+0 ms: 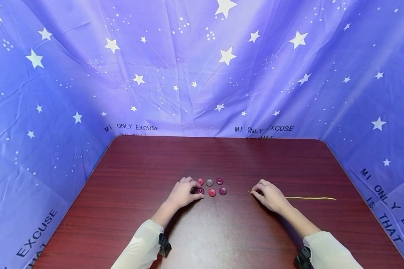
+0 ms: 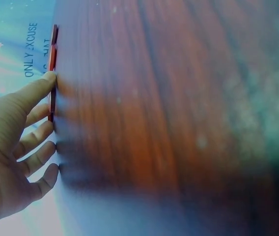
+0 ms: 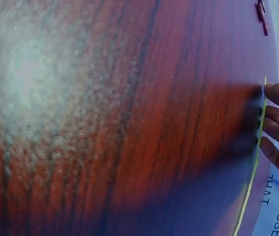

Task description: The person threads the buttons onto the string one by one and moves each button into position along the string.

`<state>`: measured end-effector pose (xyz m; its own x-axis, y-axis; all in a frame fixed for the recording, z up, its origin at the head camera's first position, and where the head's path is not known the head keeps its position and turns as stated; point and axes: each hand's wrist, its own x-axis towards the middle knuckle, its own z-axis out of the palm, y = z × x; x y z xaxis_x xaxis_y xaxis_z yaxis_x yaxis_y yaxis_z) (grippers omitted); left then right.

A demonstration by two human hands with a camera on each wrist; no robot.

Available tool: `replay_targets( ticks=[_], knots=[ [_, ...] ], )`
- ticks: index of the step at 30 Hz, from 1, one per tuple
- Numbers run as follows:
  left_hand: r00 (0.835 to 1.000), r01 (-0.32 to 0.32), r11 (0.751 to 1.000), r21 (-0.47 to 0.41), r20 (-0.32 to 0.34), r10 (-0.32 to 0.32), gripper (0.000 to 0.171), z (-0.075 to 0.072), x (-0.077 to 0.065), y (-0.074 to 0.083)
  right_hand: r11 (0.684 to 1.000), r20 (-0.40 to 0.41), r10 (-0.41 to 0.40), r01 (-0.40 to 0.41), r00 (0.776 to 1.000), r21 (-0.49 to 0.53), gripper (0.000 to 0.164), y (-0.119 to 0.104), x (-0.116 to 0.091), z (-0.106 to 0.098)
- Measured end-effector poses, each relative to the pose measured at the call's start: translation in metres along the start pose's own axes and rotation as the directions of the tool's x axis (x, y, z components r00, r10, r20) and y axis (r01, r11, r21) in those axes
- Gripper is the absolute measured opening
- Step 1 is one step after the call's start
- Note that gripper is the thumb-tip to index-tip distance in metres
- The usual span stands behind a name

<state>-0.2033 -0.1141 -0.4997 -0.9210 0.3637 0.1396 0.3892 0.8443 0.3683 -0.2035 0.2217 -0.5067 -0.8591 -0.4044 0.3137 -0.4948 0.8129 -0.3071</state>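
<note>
Two rows of buttons lie flat near the table's middle. At the left end of the near row is a dark purple button (image 1: pixel 201 191); my left hand (image 1: pixel 183 192) pinches it between thumb and index finger, the other fingertips resting on the tabletop. Beside it are a red button (image 1: pixel 212 192) and a purple button (image 1: pixel 223 191). Behind them sit another red button (image 1: pixel 200 182), a grey button (image 1: pixel 209 182) and a maroon button (image 1: pixel 220 181). Farther right, my right hand (image 1: pixel 269 196) pinches a thin yellow cord (image 1: pixel 311 198) near its left end. The cord's middle is hidden under that hand.
The dark red wood-grain table (image 1: pixel 219 231) has rounded far corners. A purple-blue curtain (image 1: pixel 188 74) with stars and lettering hangs behind it and along both sides. Each wrist carries a small black camera mount, such as the left mount (image 1: pixel 165 245).
</note>
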Motion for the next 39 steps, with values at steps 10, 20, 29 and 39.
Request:
replay_targets(
  ticks=[10, 20, 29, 39],
  knots=[
    [1.000, 0.011, 1.000, 0.007, 0.004, -0.011, 0.033, 0.0007, 0.0005, 0.0013, 0.999, 0.000, 0.019, -0.019, 1.000, 0.025, 0.007, -0.0012, 0.0010, -0.0006],
    [1.000, 0.021, 1.000, -0.006, 0.001, -0.021, 0.030, -0.0003, 0.0014, 0.0031, 0.998, -0.009, 0.024, -0.023, 1.000, 0.051, 0.008, -0.0011, 0.0008, -0.0037],
    [1.000, -0.001, 1.000, 0.002, -0.009, 0.001, 0.026, 0.0014, 0.0016, 0.0029, 0.998, -0.020, 0.025, -0.024, 0.999, 0.052, 0.009, -0.0026, 0.0013, -0.0061],
    [0.999, -0.004, 0.984, -0.177, -0.053, -0.005, 0.021, -0.0062, 0.0034, -0.0008, 0.998, -0.037, 0.027, -0.025, 0.999, 0.056, 0.010, -0.0053, 0.0067, -0.0088]
  ],
)
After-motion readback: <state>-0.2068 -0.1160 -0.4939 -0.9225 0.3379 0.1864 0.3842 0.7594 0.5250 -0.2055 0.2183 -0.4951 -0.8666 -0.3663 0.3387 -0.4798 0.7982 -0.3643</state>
